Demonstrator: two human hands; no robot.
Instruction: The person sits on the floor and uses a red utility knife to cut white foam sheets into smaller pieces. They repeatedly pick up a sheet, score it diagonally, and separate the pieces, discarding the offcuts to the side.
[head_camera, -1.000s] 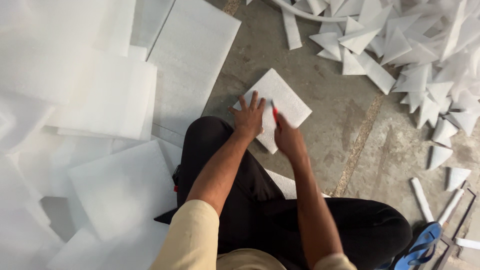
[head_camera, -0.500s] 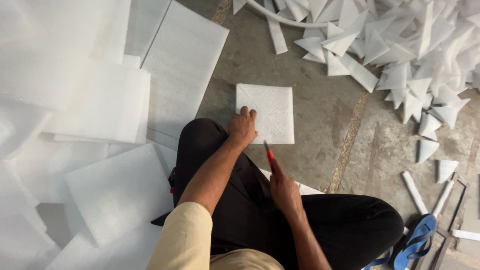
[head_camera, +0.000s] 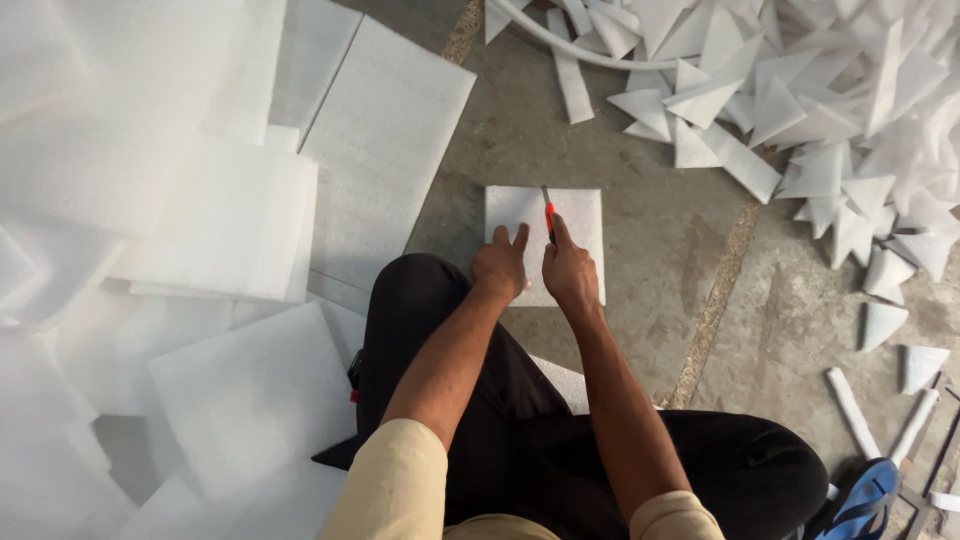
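left hand (head_camera: 500, 265): fingers spread flat, pinning near-left part of foam square (head_camera: 580, 215), gripping nothing
right hand (head_camera: 570, 270): closed around red utility knife (head_camera: 548, 212), blade on foam
foam square: on concrete floor (head_camera: 650, 260), centre, just beyond knee
risk: fingertips just beside blade; slip likely cuts left hand
risk: light foam may shift, skewing cut
far right: offcut pile (head_camera: 800, 110)

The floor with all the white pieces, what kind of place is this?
Probably a workshop floor where foam sheets get cut. A person sits on bare concrete, stacks of white foam sheets lie on one side, and a heap of cut-off triangles lies on the other.
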